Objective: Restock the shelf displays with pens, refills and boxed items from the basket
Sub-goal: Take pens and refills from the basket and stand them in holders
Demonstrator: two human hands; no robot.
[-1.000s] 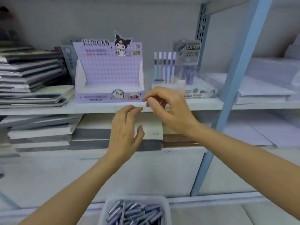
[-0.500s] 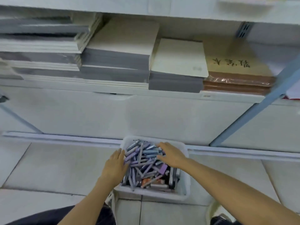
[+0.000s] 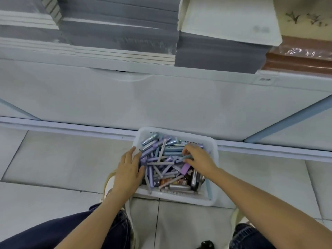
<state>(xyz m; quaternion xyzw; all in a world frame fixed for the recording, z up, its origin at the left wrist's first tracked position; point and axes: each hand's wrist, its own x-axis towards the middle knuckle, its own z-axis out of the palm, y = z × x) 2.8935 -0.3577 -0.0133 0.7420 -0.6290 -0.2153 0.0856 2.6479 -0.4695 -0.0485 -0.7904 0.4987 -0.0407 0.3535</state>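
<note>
A white plastic basket [image 3: 213, 146] stands on the tiled floor below me, against the shelf base. It is full of pens and refills [image 3: 158, 159] in purple, blue and grey, with a few darker boxed items near its front. My left hand [image 3: 128, 170] lies flat, fingers straight, on the basket's left rim and the pens beside it. My right hand [image 3: 197, 159] reaches into the pile from the right, and its curled fingers pinch a blue-grey pen [image 3: 186, 156].
The shelf's white base panel [image 3: 161, 99] rises just behind the basket, with grey notebook stacks [image 3: 122, 33] and a brown wrapped stack [image 3: 296, 58] on the lowest shelf above. A blue upright [image 3: 287, 121] slants at right. My knees [image 3: 71, 232] show at the bottom edge.
The view dropped from the upper shelf displays to the basket on the floor. Both hands came down into the basket, and the right hand's fingers have closed around a pen.
</note>
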